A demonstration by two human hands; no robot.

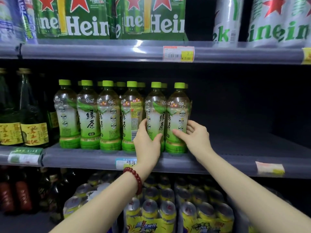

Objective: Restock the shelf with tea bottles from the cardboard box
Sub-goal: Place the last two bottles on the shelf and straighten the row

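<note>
While six tea bottles stand in a front row on the middle shelf [218, 158], I note left hand [148, 142] wraps the fifth bottle [155, 115]; right hand [193, 135] cups the sixth bottle [178, 115], fingers loosely curled.

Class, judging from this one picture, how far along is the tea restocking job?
Done: six green tea bottles front the middle shelf, with more caps behind. In hand: the left hand grips the fifth bottle and the right hand the sixth bottle. Left: the shelf's right side is bare; the cardboard box is out of view.
</note>
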